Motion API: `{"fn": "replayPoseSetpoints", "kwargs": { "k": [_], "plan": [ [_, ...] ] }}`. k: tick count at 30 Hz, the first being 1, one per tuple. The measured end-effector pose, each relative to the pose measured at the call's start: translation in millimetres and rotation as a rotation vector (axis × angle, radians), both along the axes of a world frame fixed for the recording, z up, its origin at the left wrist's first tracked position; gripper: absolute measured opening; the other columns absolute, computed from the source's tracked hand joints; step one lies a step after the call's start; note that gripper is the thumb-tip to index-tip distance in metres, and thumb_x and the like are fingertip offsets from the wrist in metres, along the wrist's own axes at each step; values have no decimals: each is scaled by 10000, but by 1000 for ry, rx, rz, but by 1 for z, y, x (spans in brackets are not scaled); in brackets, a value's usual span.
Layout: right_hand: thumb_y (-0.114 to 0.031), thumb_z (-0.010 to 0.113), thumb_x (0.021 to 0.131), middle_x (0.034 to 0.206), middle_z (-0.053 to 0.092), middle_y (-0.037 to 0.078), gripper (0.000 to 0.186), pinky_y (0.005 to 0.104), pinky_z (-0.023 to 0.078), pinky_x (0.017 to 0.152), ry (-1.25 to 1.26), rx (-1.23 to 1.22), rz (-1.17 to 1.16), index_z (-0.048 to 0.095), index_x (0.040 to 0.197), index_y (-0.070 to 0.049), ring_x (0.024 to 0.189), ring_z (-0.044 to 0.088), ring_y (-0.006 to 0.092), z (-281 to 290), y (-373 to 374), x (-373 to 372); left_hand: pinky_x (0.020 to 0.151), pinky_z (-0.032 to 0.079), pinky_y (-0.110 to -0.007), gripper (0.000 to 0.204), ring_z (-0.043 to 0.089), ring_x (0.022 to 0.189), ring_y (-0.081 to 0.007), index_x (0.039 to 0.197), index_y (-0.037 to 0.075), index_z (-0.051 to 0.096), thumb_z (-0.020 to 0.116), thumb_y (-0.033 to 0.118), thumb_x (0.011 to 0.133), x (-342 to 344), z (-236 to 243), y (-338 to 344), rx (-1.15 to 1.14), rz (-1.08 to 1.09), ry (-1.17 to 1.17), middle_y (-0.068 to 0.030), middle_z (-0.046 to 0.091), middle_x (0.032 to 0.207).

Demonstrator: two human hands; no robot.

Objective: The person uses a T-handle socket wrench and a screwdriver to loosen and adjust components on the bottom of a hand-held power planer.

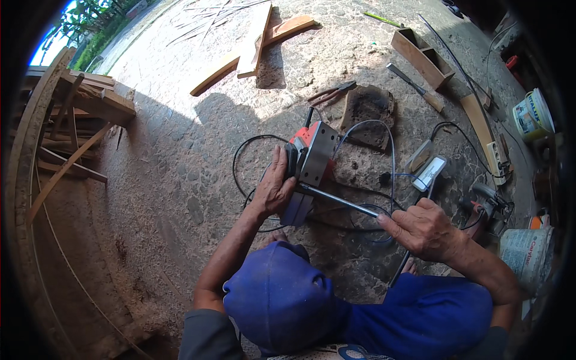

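Where the person works: a rough stone floor (198,138), dusted with wood bits, shady near the body and sunny farther off.
Room: a stack of wood (90,105) stands on the left, and two buckets, one up high (533,114) and one lower (528,258), stand on the right. Green trees show at the top left corner.
Planer: the red electric planer (315,150) is on the floor in the middle, its flat metal plate facing right.
Left hand: the left hand (275,186) holds the planer, fingers close together, thumb and fingers about a black part.
Right hand: the right hand (426,231) has its fingers curled tight around the end of a shiny metal rod (342,201). The rod's other end meets the planer.
Hard to see: blue cloth (282,294) covers much of the near floor and most of the feet. The rod's tip is too small to make out. The round dark rim cuts off the wood stack.
Edges and room: pliers (333,93), a chisel (414,87) and a dark block (367,117) lie just past the planer. Cords loop close around it. A wide dusty stretch runs from the wood stack to the left arm.
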State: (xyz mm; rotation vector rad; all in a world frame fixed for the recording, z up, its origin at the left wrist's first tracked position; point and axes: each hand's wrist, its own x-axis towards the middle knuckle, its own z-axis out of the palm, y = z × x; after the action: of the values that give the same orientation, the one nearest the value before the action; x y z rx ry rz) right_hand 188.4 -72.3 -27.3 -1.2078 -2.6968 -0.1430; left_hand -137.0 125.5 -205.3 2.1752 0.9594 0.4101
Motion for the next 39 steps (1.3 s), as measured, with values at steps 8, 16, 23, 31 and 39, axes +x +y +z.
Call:
{"fn": "replayPoseSetpoints", "kwargs": {
  "k": [8,16,23,31,39],
  "plan": [
    [-61,663,878,769,581,-33,320,296,354,566,-12,-9,8,707,1196,-61,592,477,83,-3,4,-7,1242,224,-452,861,192,1521,-494,1614,-22,76,526,271,942,2,6,0,-30,18,34,-354,59,1651],
    [-99,697,885,819,627,-14,283,291,414,681,-89,118,69,734,1166,-99,634,506,87,-4,10,-6,1239,239,-448,854,225,1518,-477,1618,-7,102,537,280,943,4,8,-2,-47,37,33,-321,77,1665],
    [-169,718,888,797,634,-21,172,283,410,818,-136,280,133,785,1045,-149,695,533,87,0,28,-4,1227,270,-448,771,330,1491,-417,1589,15,272,585,290,940,4,-16,-15,-66,184,-212,-275,318,1605],
    [-146,715,878,675,521,-68,167,268,373,757,-145,269,163,782,1030,-129,642,509,66,-1,25,-9,1205,313,-429,696,416,1443,-379,1561,16,351,604,265,962,12,-21,-23,-62,275,-315,-251,440,1531],
    [-126,736,837,535,395,-77,122,274,295,537,-122,184,141,776,951,-110,493,453,57,2,30,-9,1176,356,-429,668,450,1417,-386,1559,16,355,603,224,975,16,-23,-31,31,311,-295,-250,455,1516]
  ]
}}
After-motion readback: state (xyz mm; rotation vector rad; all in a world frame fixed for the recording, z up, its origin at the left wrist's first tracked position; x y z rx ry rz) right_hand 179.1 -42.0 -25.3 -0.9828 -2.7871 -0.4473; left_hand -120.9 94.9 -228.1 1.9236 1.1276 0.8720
